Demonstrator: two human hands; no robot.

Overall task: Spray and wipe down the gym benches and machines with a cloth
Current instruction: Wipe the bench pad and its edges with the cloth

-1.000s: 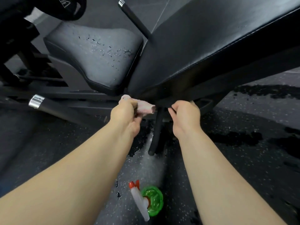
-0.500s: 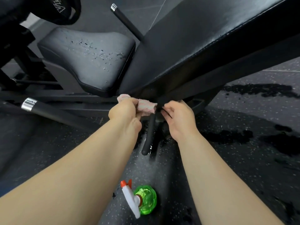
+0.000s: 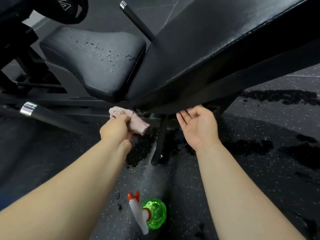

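Note:
A black bench fills the upper view: its seat pad (image 3: 97, 61) carries spray droplets, and its long back pad (image 3: 216, 40) slopes up to the right. My left hand (image 3: 116, 129) grips a bunched pink cloth (image 3: 131, 118) just under the joint between the two pads. My right hand (image 3: 197, 125) is palm-up with straight fingers, fingertips reaching under the lower edge of the back pad. A thin black lever (image 3: 160, 139) hangs down between my hands. A green spray bottle (image 3: 152, 213) with a white and red trigger head stands on the floor between my forearms.
The speckled dark rubber floor (image 3: 259, 179) has wet patches below the bench and to the right. A black bar with a chrome collar (image 3: 28, 109) juts out low on the left; another bar (image 3: 136, 21) sticks up behind the bench. Black machine frame parts stand at the left.
My right hand has uncurled from a closed grip near the lever to an open palm under the back pad. My left hand keeps the cloth in about the same spot.

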